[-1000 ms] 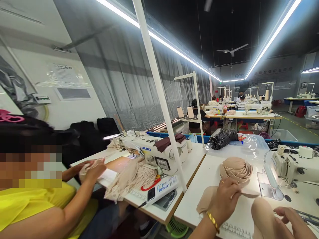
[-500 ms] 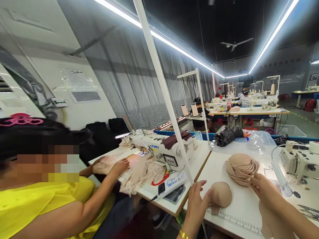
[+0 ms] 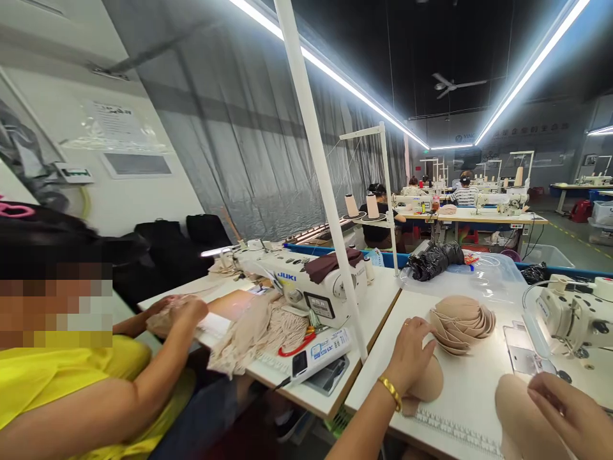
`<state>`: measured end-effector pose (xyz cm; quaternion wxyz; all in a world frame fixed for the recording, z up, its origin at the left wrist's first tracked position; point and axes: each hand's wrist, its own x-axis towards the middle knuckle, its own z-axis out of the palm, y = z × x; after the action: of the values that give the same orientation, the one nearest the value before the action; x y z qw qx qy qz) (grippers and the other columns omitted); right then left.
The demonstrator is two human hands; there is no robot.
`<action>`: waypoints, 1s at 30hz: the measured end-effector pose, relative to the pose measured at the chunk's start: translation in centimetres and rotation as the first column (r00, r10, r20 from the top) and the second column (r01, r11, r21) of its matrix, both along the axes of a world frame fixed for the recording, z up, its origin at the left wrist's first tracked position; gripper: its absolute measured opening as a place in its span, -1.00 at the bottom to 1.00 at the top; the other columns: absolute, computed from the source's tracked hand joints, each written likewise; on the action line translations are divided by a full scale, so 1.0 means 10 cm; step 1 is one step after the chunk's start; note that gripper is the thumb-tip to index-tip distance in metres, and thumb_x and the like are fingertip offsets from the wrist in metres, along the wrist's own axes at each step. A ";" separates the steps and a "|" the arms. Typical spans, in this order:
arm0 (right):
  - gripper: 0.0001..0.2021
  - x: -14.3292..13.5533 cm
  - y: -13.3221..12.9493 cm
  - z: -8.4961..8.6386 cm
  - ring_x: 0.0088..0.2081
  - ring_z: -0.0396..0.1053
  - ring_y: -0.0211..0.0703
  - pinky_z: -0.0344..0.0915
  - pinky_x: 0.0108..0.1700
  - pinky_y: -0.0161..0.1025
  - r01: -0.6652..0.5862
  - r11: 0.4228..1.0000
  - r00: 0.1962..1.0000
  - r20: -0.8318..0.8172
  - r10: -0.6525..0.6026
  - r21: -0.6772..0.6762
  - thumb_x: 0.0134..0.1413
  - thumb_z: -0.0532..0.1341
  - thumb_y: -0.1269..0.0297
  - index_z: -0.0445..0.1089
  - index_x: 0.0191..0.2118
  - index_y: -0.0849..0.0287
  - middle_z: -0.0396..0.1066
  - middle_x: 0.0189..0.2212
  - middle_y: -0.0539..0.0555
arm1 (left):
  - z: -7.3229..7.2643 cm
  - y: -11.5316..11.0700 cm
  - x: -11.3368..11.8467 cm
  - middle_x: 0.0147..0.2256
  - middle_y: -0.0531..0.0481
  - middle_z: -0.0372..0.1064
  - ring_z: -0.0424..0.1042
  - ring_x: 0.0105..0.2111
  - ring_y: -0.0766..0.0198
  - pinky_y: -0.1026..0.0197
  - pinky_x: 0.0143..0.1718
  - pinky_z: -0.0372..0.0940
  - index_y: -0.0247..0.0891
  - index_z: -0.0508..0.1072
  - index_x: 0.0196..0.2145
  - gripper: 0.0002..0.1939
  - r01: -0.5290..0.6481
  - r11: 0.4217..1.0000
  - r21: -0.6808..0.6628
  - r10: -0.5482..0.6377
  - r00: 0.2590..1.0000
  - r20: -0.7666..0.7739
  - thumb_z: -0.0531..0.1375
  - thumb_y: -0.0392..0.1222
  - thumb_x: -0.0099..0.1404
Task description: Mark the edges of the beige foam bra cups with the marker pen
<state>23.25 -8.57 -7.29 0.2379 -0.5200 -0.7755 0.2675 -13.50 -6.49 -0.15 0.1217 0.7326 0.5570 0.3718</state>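
My left hand (image 3: 410, 358), with a gold bangle at the wrist, reaches over a single beige bra cup (image 3: 431, 381) on the white table. Its thumb and fingers are apart, the fingertips at the left edge of a stack of beige bra cups (image 3: 462, 322); whether they touch it I cannot tell. At the lower right my right hand (image 3: 567, 409) has its thumb and fingers pinched together at the edge of another beige cup piece (image 3: 520, 409), which hangs over the ruler tape near the table's front. Part of that piece is behind the hand.
A sewing machine (image 3: 575, 319) stands at the right. To the left a co-worker in a yellow top (image 3: 81, 390) handles fabric beside a JUKI machine (image 3: 297, 275). A white pole (image 3: 318, 172) rises between the tables. Behind the stack lie a black plastic bundle (image 3: 435, 260) and a clear bin (image 3: 493, 275).
My left hand has moved forward and right, over the single cup to the stack. My right hand has left the stack and moved down and right to the beige piece. The view has shifted slightly.
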 end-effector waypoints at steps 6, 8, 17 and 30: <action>-0.73 -0.96 0.26 0.37 -0.21 0.52 0.02 0.47 -0.17 -0.07 -0.121 0.937 0.992 0.064 0.106 0.327 0.46 -0.01 0.16 0.43 -0.10 -0.01 0.48 -0.14 0.10 | -0.02 0.05 -0.04 -0.15 -0.11 0.53 0.42 -0.08 -0.01 -0.11 0.09 0.32 -0.17 0.60 -0.24 -0.84 0.094 0.995 -0.011 -0.095 0.993 -0.076 0.25 -0.36 0.29; -0.73 -1.09 0.41 0.29 -0.05 0.52 0.10 0.49 -0.05 0.01 -0.127 0.913 0.992 0.072 0.107 0.388 0.45 -0.02 0.23 0.39 0.05 0.03 0.47 -0.01 0.18 | -0.06 0.05 -0.03 -0.16 -0.10 0.54 0.43 -0.09 -0.02 -0.09 0.07 0.33 -0.16 0.61 -0.27 -0.84 0.117 0.993 -0.028 -0.119 0.988 -0.102 0.28 -0.38 0.26; -0.72 -1.24 0.69 -0.04 -0.17 0.51 0.18 0.48 -0.14 0.05 -0.159 0.846 0.981 0.177 0.078 0.509 0.15 0.08 0.54 0.41 -0.14 0.06 0.49 -0.25 0.13 | -0.15 0.19 0.06 -0.16 -0.13 0.55 0.45 -0.08 -0.06 -0.10 0.05 0.35 -0.18 0.65 -0.27 -0.87 0.118 0.992 -0.038 -0.122 0.984 -0.134 0.30 -0.33 0.28; -0.54 -1.29 0.80 0.04 0.02 0.57 0.09 0.55 0.03 -0.03 -0.239 0.787 0.970 0.099 0.223 0.568 0.45 -0.02 0.32 0.49 0.26 -0.03 0.60 -0.03 0.14 | -0.07 0.45 -0.26 0.02 -0.21 0.44 0.37 0.06 -0.08 -0.15 0.17 0.33 -0.17 0.57 0.14 -0.47 -0.034 0.999 0.015 0.036 0.978 -0.206 0.26 -0.50 0.26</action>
<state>10.37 -0.62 -6.88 0.3390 -0.3285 -0.8807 0.0406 -16.14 -1.97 -0.81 0.0526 0.7579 0.5774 0.2990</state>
